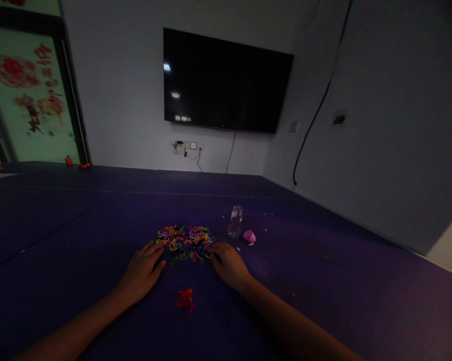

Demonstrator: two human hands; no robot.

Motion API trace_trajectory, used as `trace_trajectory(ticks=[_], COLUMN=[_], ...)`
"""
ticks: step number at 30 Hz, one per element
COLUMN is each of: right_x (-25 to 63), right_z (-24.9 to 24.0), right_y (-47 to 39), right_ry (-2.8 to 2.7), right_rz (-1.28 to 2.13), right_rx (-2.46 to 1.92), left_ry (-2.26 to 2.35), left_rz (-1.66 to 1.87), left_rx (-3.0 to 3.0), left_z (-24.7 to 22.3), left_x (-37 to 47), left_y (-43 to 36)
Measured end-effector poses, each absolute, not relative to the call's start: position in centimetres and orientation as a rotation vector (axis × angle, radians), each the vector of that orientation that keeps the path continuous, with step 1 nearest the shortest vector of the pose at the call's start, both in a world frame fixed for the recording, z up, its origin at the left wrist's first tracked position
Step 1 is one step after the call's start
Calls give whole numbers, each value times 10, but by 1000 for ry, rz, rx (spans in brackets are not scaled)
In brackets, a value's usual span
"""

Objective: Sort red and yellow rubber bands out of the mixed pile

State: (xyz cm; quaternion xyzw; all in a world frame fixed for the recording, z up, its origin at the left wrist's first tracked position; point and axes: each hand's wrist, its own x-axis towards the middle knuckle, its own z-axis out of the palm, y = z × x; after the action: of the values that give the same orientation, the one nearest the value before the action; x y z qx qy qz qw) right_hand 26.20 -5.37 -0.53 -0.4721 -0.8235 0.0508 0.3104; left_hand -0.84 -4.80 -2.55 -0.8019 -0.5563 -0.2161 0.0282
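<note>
A loose pile of small multicoloured loops (184, 234), which look like paper clips, lies on the purple floor mat (136, 321). At its left edge rests my left hand (141, 271), fingers stretched forward and thumb apart. My right hand (228, 263) is at the pile's right edge, its fingers bent and drawn together among the pieces; what they hold, if anything, is hidden. Closer to me, between my forearms, sits a small separate heap of red pieces (185, 299). Beyond my right hand stands a clear bottle (235, 223), with a pink cap (250, 237) lying beside it.
A large dark television (226, 80) hangs on the far wall above sockets and cables (190, 146). A black cable (316, 110) runs down the right wall. Small orange objects (68, 160) lie at the far left, near a decorated glass door (30, 95). White scraps dot the mat.
</note>
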Motion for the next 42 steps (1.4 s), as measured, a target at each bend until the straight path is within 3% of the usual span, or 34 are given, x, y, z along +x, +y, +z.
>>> trace_trajectory(ticks=[13, 42], right_x=[262, 260], right_z=[-5, -4], right_y=[-54, -53], right_ry=[-2191, -2199], right_rz=[147, 155], right_rx=[-1244, -1263], left_ry=[-1645, -1654], left_rz=[-944, -754], left_rx=[-2392, -2448], left_z=[-24, -23], left_x=[-10, -10], left_y=[-48, -47])
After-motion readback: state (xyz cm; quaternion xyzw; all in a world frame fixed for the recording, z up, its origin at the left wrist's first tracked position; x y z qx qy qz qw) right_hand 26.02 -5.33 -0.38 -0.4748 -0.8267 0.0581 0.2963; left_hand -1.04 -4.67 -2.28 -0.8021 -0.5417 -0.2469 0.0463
